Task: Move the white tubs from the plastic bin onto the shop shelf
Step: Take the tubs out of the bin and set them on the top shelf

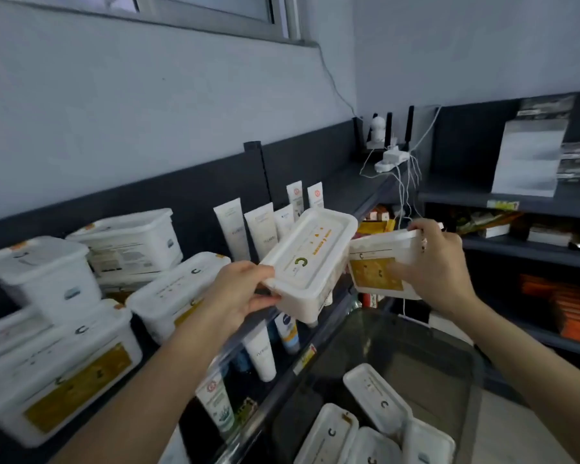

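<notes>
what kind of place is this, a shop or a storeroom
Most likely a small shop: dark shelving with yellow labels on its front edges, rows of cosmetic tubes facing out, and identical white tubs stacked as stock.

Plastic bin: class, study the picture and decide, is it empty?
No, several white tubs lie on the bottom of the plastic bin, lids up.

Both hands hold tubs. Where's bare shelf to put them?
Bare: dark shelf top between upright white tubes and white power strip. Crowded: left end, stacked white lidded tubs. Hidden: shelf front behind the held white tub in the left hand.
</notes>
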